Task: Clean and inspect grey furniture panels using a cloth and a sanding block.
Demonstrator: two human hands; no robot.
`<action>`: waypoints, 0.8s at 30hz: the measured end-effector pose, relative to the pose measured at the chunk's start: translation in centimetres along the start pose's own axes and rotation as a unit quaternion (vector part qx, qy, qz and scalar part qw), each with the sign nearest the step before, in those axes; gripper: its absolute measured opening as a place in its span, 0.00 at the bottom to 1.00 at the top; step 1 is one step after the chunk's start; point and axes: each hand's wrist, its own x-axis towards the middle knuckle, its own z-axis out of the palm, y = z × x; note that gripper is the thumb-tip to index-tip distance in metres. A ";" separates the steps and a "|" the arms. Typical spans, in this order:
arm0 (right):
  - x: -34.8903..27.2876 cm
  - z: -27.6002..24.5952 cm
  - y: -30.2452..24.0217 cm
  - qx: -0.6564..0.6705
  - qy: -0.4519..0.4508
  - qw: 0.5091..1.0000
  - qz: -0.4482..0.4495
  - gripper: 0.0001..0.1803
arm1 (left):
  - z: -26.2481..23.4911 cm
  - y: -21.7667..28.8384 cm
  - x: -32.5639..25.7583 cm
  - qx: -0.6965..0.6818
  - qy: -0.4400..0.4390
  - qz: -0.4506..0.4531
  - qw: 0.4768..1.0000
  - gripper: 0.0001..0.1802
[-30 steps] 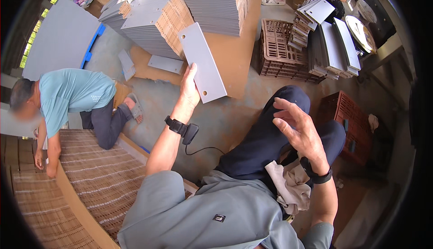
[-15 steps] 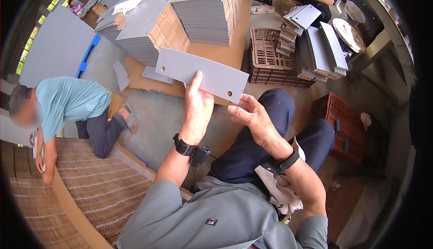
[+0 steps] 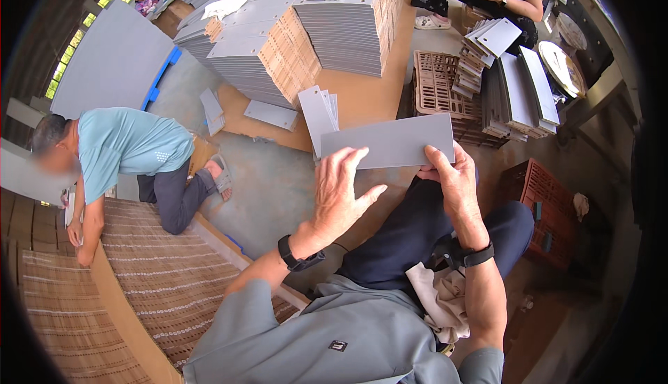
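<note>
i'm pinching the grey panel [image 3: 387, 141] by its lower edge, right hand [image 3: 454, 179] clamped on, left hand [image 3: 339, 188] spread behind; it's looking stiff, thin, light.

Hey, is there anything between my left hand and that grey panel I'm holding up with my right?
Nothing visible. The left hand is open just below the grey panel, its fingertips at the lower edge. The right hand grips the panel's lower right edge.
</note>
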 end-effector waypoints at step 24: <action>-15.5 -11.1 -1.7 -0.231 -0.229 0.946 0.004 0.35 | 13.3 -29.3 5.9 0.120 -0.043 -0.377 0.917 0.68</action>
